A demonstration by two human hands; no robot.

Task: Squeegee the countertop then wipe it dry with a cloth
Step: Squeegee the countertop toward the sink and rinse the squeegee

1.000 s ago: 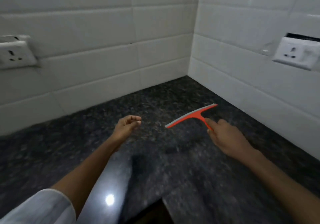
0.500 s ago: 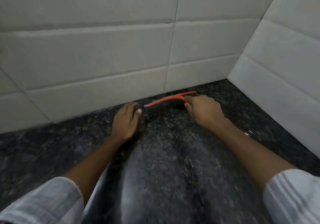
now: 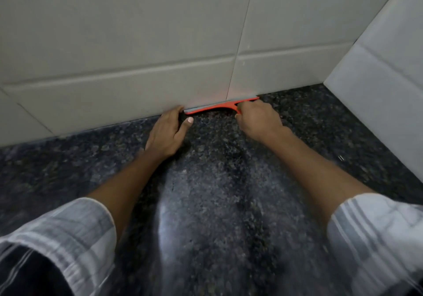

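Squeegee blade against tiled wall base; right hand grips handle, left hand flat, relaxed on countertop.

Speckled countertop — squeegee, left hand.

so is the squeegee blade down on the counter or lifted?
Down: the squeegee lies along the countertop at the wall tiles' base, right hand gripping its handle.

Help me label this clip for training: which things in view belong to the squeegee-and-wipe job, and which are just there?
Job:
- orange squeegee, blade along the wall's foot
- right hand gripping its handle
- left hand at the blade's left end
- dark granite countertop

Just there:
- tiled walls
- striped sleeves

No cloth is in view.
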